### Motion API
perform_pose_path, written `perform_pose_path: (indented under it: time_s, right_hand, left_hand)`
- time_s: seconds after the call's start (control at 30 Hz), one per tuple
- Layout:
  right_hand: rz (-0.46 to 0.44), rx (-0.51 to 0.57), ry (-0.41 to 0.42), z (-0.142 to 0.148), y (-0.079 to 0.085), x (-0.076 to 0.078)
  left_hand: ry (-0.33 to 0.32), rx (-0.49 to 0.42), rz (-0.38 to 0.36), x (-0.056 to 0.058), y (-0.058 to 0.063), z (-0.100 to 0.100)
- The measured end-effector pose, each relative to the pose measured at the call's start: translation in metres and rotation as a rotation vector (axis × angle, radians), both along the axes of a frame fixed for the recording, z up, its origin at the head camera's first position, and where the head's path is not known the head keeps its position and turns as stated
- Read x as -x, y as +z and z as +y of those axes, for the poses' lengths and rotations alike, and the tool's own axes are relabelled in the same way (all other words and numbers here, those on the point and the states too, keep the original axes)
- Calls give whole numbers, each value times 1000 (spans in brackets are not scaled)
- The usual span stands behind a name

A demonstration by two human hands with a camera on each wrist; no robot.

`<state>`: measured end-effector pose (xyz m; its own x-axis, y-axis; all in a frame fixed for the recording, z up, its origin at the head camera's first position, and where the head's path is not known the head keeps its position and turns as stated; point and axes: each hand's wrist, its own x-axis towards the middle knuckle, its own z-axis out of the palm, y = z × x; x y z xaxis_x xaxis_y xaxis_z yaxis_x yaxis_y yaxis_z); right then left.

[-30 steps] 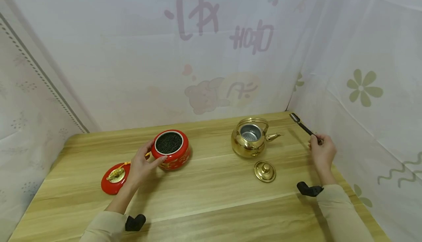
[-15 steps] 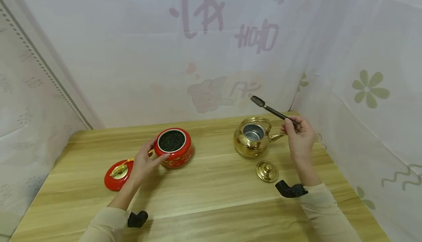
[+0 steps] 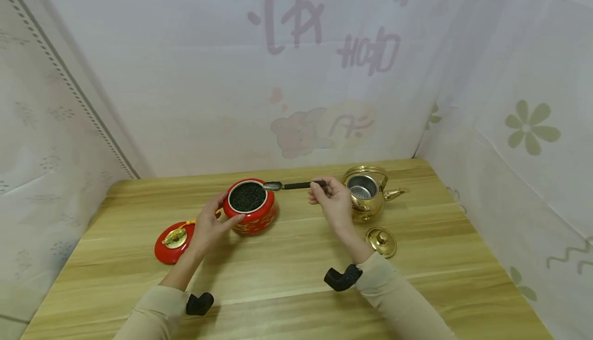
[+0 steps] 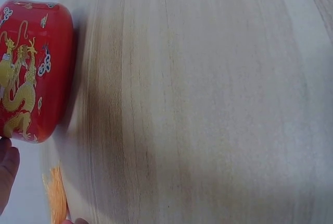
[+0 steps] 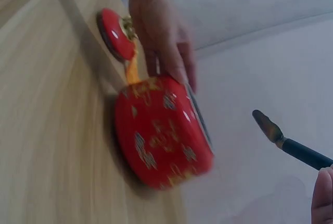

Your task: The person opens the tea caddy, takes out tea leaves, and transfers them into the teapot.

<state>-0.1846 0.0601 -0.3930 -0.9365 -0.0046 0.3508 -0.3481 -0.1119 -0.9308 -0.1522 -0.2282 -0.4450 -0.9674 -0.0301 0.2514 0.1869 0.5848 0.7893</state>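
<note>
At the far left I am seeing a round red lid [image 3: 172, 245] with a gold-coloured figure on top, lying on the wood-grain table [image 3: 259, 288], an orange tassel [image 4: 56, 195] showing between it and the jar. The person's left hand [image 3: 209, 227] is gripping a squat, glossy red jar [image 3: 261, 216] with a gold dragon on its wall, thumb on the near side of the rim, fingers along the left. The jar is sitting left of the table's middle, uncovered, dark loose leaves [image 3: 247, 197] showing inside its white rim. A slim black-handled metal scoop [image 3: 294, 186] is hanging near the jar's right edge; from the right wrist camera I am seeing it apart from the jar. The person's right hand [image 3: 334, 203] is pinching the handle's end between thumb and fingers, partly covering a round, polished gold-coloured kettle [image 3: 370, 209]. Its top is gaping over a grey perforated strainer [image 3: 363, 188], its spout pointing right. Just nearer me, a domed gold-coloured lid [image 3: 382, 242] is resting knob upward
</note>
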Motion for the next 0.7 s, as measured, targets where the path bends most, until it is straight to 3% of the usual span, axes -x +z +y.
perform_pose_path:
  time_s: [0.13,0.23,0.33,0.57,0.7]
  right_hand:
    - [-73,5,74,-25,-4,4]
    - [-76,-38,94,-38,2,1]
    - [-43,-95,92,-47,12,-2]
    - [77,-225,55,-61,-12,16]
    - [118,-313,17,-65,-11,17]
  left_hand:
    - [3,-5,-11,0,0,1]
    - [1,-15,-22,0,-1,2]
    - [-3,-15,-33,-1,0,2]
    - [2,-8,-46,0,0,2]
    - [2,-3,-42,0,0,1]
